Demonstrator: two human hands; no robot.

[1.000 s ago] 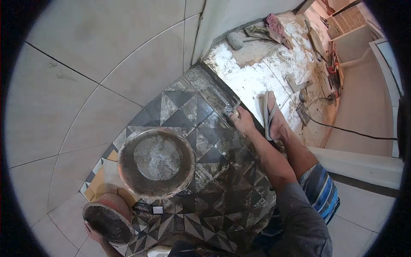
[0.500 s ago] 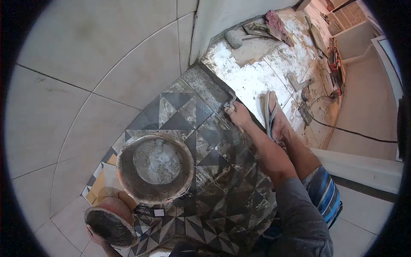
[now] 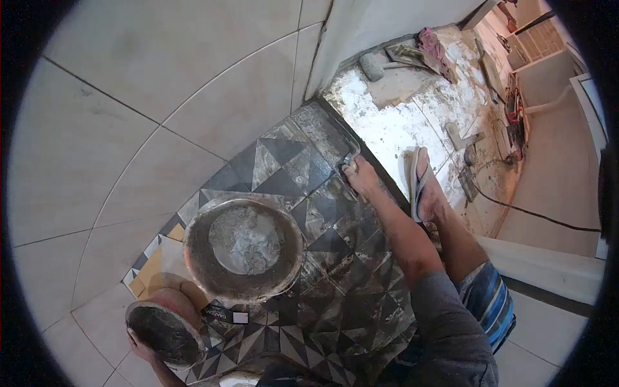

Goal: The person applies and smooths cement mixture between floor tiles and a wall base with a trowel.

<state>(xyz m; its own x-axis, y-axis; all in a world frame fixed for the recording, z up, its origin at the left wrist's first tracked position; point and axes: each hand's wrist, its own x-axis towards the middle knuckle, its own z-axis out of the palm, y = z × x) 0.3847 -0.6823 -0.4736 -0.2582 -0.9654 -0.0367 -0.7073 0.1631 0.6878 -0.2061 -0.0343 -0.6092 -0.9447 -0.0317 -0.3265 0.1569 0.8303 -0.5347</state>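
Right hand [image 3: 362, 177], centre frame, clenched on a small tool [image 3: 349, 160], tip against the patterned tile [image 3: 335, 258] edge. Tile dark, triangle-printed, smeared grey. Left hand [image 3: 143, 345], lower left, gripping a mortar-crusted tub [image 3: 166, 326]. Grey-caked bowl [image 3: 244, 250] resting on tile, centre left. Versus half a second ago: hand and tool barely shifted along the edge; tub unchanged.

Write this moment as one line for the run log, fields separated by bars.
right hand: presses small tool on patterned tile edge | left hand: holds small mortar bowl | big mortar bowl: rests on tiles
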